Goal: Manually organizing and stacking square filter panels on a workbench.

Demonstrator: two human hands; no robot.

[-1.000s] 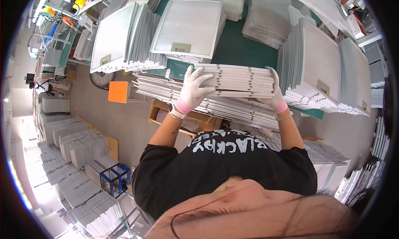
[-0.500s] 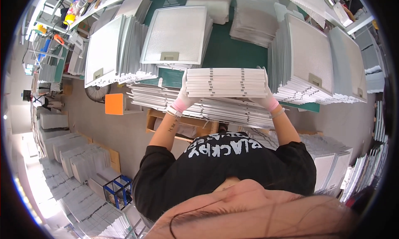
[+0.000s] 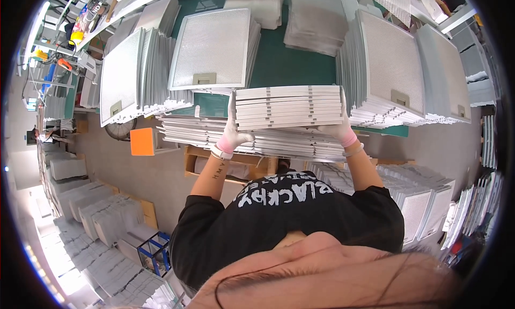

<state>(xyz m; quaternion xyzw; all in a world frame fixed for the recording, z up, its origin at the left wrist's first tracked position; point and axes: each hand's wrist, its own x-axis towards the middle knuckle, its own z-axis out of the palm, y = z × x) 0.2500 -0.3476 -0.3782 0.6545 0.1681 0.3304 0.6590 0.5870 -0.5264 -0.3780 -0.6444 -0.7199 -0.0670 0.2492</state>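
A stack of white-edged, framed mesh filter panels (image 3: 288, 107) is held level between my two gloved hands, at the front edge of the green table. My left hand (image 3: 234, 131) presses against its left end, fingers along the side and thumb sticking out below the near edge. At the right end, my right hand (image 3: 339, 128) grips it, with fingers up the side and the thumb under the near edge. Directly below lies a wider pile of similar white-edged panels (image 3: 198, 135), partly covered by the held stack and my hands.
Taller panel stacks stand on the green table (image 3: 271, 59): a stack with a grey tab (image 3: 212, 48) at left centre and another stack (image 3: 394, 56) at right. An orange-topped box (image 3: 142, 142) is at the left. Wooden pallet (image 3: 194, 166) below; more panels (image 3: 107, 217) on the floor.
The view has shifted slightly. My left thumb has come out from beneath the stack and now extends to the side. The stack stays between my hands, tilted slightly more.
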